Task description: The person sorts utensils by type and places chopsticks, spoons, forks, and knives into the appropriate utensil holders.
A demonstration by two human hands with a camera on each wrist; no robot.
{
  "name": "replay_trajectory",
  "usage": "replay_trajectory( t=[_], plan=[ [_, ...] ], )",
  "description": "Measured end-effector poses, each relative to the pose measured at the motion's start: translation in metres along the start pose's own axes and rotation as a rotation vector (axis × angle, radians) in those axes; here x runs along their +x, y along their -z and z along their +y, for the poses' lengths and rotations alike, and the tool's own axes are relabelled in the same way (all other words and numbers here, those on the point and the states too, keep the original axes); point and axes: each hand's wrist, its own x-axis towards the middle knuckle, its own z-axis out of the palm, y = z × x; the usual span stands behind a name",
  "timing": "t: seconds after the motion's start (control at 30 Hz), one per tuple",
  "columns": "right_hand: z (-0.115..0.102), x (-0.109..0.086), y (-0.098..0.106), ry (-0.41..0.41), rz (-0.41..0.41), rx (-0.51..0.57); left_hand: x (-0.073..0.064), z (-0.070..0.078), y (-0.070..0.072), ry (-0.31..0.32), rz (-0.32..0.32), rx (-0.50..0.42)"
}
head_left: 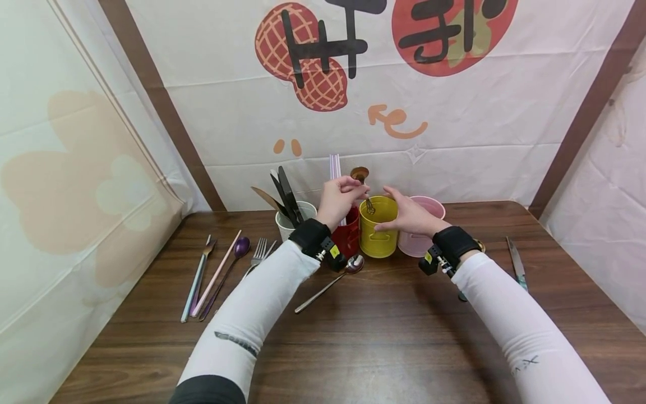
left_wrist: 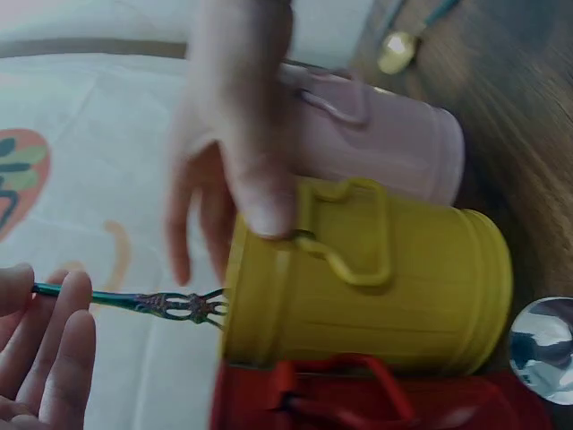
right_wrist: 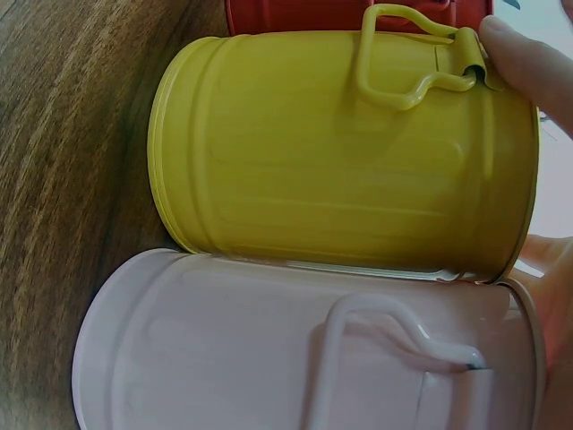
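My left hand (head_left: pixel 338 199) pinches a spoon (head_left: pixel 359 173) by its slim handle, brown bowl upward. In the left wrist view, the iridescent handle (left_wrist: pixel 116 298) ends in open scrollwork, right at the mouth of a yellow bucket (head_left: pixel 378 247). My right hand (head_left: pixel 413 217) curves round that bucket's rim. Its thumb (right_wrist: pixel 524 63) lies at the rim beside the wire handle, with the other fingers on the far side. A red bucket (head_left: pixel 347 241) with striped chopsticks (head_left: pixel 335 166) stands to the left, partly behind my left wrist. On the right is a pink bucket (head_left: pixel 411 246).
A white bucket (head_left: pixel 284 227) holds dark-handled utensils (head_left: pixel 287 193). Before the buckets lies a silver spoon (head_left: pixel 323 292). Chopsticks (head_left: pixel 216 275), a purple spoon (head_left: pixel 242 247) and forks (head_left: pixel 259 251) lie at the left. A knife (head_left: pixel 516 261) lies at the right; a cloth wall rises behind.
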Motion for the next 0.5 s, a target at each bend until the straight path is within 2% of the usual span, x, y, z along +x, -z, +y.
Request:
replay_trajectory(
  t=[0.1,0.2,0.4,0.5],
  plan=[
    [0.0,0.0,-0.001,-0.002,-0.004,0.001,0.0,-0.007,-0.006,0.03,-0.016,0.058],
    [0.001,0.0,-0.001,0.001,-0.001,-0.004,0.0,-0.013,-0.011,0.038,-0.022,0.163],
    [0.0,0.001,-0.001,0.023,0.005,-0.004,0.005,-0.023,-0.016,0.001,-0.025,0.502],
    [-0.001,0.0,0.0,0.028,0.006,-0.004,0.005,-0.026,-0.016,0.02,-0.029,0.663]
  ],
)
